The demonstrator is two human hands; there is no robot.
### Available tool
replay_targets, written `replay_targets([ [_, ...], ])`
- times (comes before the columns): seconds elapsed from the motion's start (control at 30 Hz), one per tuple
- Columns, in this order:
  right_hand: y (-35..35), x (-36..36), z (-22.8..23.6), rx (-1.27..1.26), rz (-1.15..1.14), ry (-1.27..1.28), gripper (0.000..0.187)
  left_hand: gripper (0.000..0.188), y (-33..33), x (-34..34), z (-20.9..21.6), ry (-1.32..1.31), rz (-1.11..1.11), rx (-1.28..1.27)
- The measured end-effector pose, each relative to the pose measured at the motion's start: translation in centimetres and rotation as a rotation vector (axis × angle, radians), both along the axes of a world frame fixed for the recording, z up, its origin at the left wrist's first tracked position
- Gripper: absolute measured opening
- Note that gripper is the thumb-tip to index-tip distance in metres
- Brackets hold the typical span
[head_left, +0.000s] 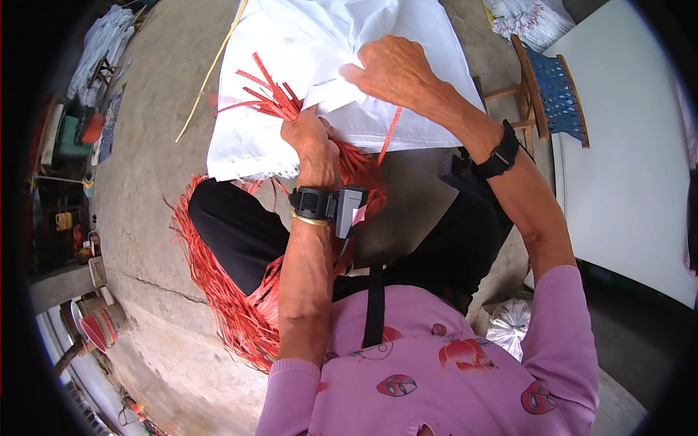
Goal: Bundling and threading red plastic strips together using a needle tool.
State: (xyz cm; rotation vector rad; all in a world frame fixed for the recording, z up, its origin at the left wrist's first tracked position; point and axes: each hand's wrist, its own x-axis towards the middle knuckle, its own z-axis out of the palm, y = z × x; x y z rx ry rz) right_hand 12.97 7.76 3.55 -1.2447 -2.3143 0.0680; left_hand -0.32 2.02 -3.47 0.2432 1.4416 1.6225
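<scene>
L hand (pixel 311 138) clamped round a bunch of red strands (pixel 352 168); cut-looking ends fan out just above & left of it, rest hangs below R side of same hand. R hand (pixel 396 69) apart from L, up & to its right, fingers curled, over white sheet (pixel 247 149); can't tell if it's gripping anything. Pale strip (pixel 338 96) btwn the two hands. Single red strand (pixel 390 134) just below R hand. Sheet lies under both hands. Bigger red strand pile (pixel 225 312) well below L hand, left of that forearm. Thin yellowish cane (pixel 211 69) left of L hand; chair w/ blue woven seat (pixel 556 91) right of R hand.
</scene>
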Motion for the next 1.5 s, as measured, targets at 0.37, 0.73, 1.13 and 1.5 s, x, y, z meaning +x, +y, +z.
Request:
replay_targets([
  [0.37,-1.0,-1.2,-0.7,0.202,0.252,-0.425,0.035,0.021,-0.5,1.4,-0.6,0.701,0.136,0.286],
  [0.73,0.0,-3.2,-4.2,0.343,0.062,-0.101,0.018,0.028,0.0,0.7,3.6,0.96,-0.202,0.43],
  [1.13,-3.2,-2.6,-5.4,-0.553,0.143,0.87,0.027,0.026,-0.4,-2.0,6.3,-0.154,-0.538,0.301],
  [1.5,-4.6,2.3,-8.4,-0.047,0.164,0.146,0.016,0.015,2.0,-4.3,5.9,-0.158,-0.621,0.107],
])
